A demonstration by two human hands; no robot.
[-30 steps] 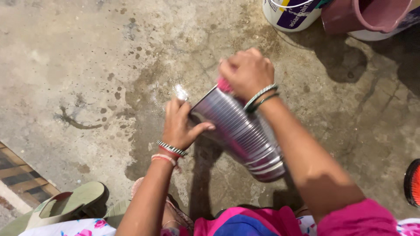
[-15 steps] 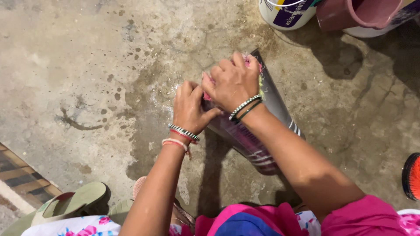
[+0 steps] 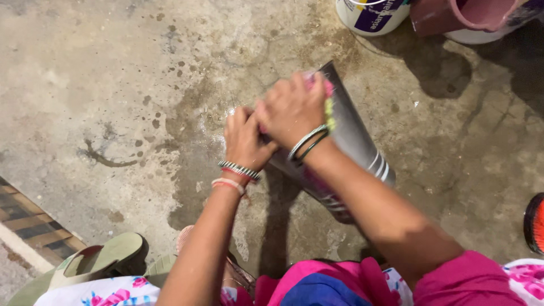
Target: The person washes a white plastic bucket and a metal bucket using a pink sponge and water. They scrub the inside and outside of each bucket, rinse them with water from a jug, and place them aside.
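- Nearest, at the bottom edge, a pink and blue garment [image 3: 317, 283] with floral white cloth showed, and a green sandal [image 3: 93, 263] sat on the concrete floor [image 3: 102, 73] by the person's left side.
- The left hand [image 3: 245, 140], with beaded bangles at the wrist, had its grip clamped on the near side of a steel vessel [image 3: 354, 144], fingers curled round its wall.
- The right hand [image 3: 290, 107], blurred, pressed a pink scrubber [image 3: 324, 86] against the vessel's upper part; its grip looked closed on the scrubber, though the blur hid the fingertips.
- The steel vessel was tall, cylindrical and shiny grey with ridged bands near one end; it lay tilted above the floor, between the two hands, in the middle of the view.
- The floor around it was rough, stained concrete, dark and wet under the vessel.
- Farthest off, a white bucket [image 3: 371, 14] and a pink tub [image 3: 470, 14] stood at the top edge.
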